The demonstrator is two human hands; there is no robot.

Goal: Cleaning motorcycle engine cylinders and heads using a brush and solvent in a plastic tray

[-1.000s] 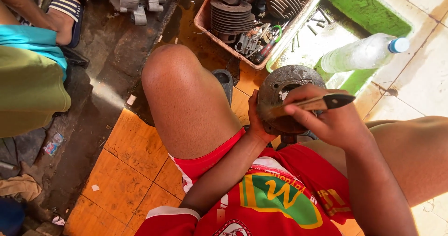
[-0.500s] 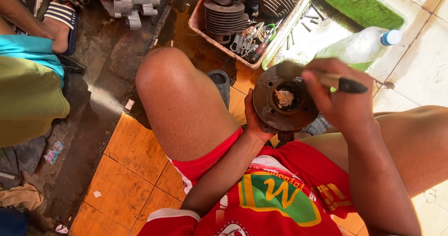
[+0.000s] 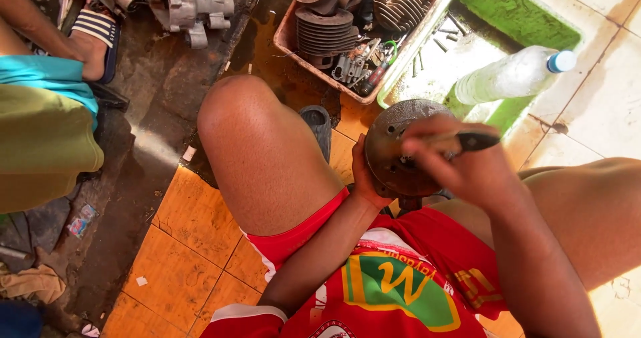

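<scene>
One round metal cylinder part (image 3: 394, 157) gripped by left hand (image 3: 364, 174); one brush (image 3: 461, 141) clenched in right hand (image 3: 461, 161).

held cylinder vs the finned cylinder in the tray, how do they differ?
The held cylinder is gripped by the left hand over the lap, while the right hand works a brush on it; the finned cylinder lies untouched in the tray among other parts. The held one shows its rusty round face; the tray one shows its stacked grey fins side-on. Both are dirty metal engine parts.
</scene>
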